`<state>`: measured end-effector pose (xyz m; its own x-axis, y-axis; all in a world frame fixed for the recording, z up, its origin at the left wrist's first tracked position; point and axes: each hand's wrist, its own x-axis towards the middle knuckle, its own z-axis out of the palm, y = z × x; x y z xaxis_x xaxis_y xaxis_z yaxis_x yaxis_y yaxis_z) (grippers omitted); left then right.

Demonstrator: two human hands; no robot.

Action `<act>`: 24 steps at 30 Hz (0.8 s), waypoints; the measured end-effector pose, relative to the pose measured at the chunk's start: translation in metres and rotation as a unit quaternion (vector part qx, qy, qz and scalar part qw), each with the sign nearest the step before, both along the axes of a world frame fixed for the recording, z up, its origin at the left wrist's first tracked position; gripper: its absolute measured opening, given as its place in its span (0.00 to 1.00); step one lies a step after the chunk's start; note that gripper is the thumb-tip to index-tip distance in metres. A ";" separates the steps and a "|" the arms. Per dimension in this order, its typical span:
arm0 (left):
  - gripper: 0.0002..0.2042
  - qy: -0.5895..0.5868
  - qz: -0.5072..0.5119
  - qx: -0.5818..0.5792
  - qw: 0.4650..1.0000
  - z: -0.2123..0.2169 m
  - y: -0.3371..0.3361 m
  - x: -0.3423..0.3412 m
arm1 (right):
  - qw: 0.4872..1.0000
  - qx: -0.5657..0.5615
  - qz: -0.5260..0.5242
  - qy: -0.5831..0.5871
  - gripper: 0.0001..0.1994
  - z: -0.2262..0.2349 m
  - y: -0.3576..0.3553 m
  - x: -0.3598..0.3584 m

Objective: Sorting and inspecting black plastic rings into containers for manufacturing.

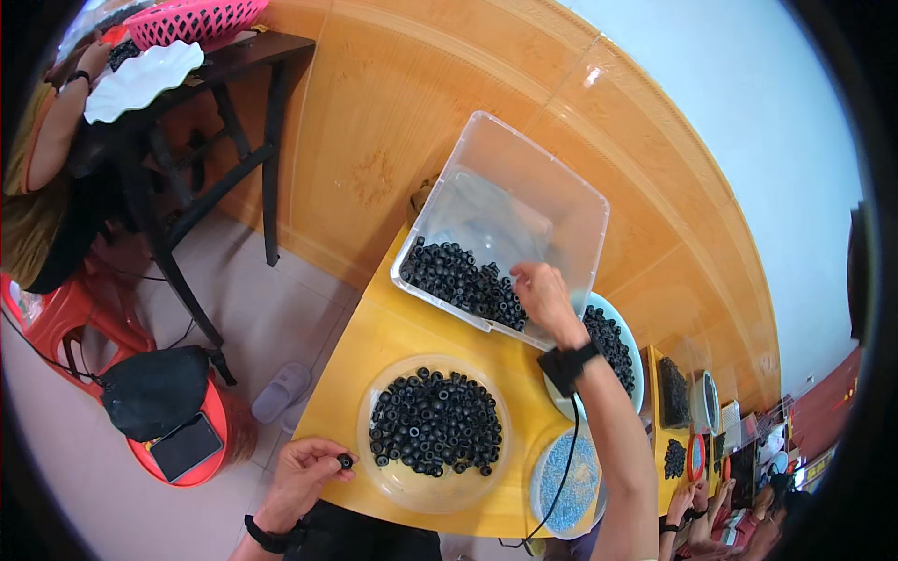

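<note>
My left hand point(304, 479) pinches a small black ring-shaped piece point(345, 461) between thumb and fingers, beside the left rim of a clear round bowl point(391, 496). Many similar black pieces point(435, 423) lie spread in that bowl. My right hand point(543, 294) reaches into a tilted clear plastic bin point(571, 192), over a heap of black pieces point(458, 280) along its lower side. Its fingers are curled together, and what they hold, if anything, cannot be made out. A black strap with a cable is on my right wrist.
A pale bowl of black pieces point(610, 346) and a bowl of tiny blue beads point(569, 481) stand at the right of the yellow table point(351, 374). On the left are a red stool point(234, 439) with a phone point(187, 449) and a dark table point(234, 61). Other people work at both sides.
</note>
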<state>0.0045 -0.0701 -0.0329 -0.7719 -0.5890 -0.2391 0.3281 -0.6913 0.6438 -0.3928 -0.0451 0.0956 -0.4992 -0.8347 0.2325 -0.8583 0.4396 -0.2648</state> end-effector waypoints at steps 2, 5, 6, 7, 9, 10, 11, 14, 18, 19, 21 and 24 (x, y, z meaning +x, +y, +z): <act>0.08 -0.015 -0.003 -0.005 1.000 -0.001 -0.002 -0.003 | 1.000 0.016 0.000 0.010 0.10 -0.014 -0.027 -0.031; 0.08 -0.012 -0.006 -0.004 1.000 0.000 -0.003 -0.003 | 0.996 0.070 -0.060 0.013 0.12 -0.030 -0.054 -0.064; 0.08 -0.014 -0.005 0.000 1.000 0.001 -0.004 -0.003 | 0.993 0.079 -0.087 -0.035 0.13 -0.036 -0.062 -0.069; 0.08 -0.020 -0.014 -0.002 1.000 0.003 -0.005 -0.003 | 0.986 0.086 -0.115 -0.080 0.14 -0.041 -0.066 -0.073; 0.08 -0.030 -0.018 0.000 0.999 0.004 -0.007 -0.001 | 0.975 0.101 -0.139 -0.141 0.14 -0.045 -0.076 -0.065; 0.08 -0.040 -0.027 0.003 0.999 0.003 -0.007 0.000 | 0.960 0.109 -0.166 -0.196 0.15 -0.043 -0.078 -0.059; 0.08 -0.050 -0.035 0.005 0.998 0.003 -0.008 0.000 | 0.959 0.114 -0.166 -0.197 0.15 -0.045 -0.080 -0.059; 0.07 -0.024 -0.047 0.013 0.999 0.003 -0.009 0.001 | 0.965 0.108 -0.150 -0.188 0.16 -0.050 -0.077 -0.059; 0.06 -0.040 -0.043 0.033 0.998 0.008 -0.010 -0.002 | 0.972 0.087 -0.136 -0.172 0.15 -0.057 -0.080 -0.058; 0.06 -0.036 -0.042 0.035 0.998 0.008 -0.010 -0.001 | 0.975 0.087 -0.132 -0.157 0.14 -0.058 -0.081 -0.057; 0.06 -0.033 -0.041 0.040 0.998 0.009 -0.010 0.000 | 0.975 0.087 -0.133 -0.155 0.12 -0.060 -0.082 -0.058; 0.07 -0.036 -0.053 0.046 0.997 0.011 -0.012 0.001 | 0.974 0.093 -0.147 -0.144 0.09 -0.062 -0.083 -0.059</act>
<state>0.0051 -0.0822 -0.0224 -0.8073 -0.4778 -0.3465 0.2048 -0.7773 0.5949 -0.4521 -0.1281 0.0335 -0.7459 -0.6594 -0.0943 -0.5889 0.7190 -0.3691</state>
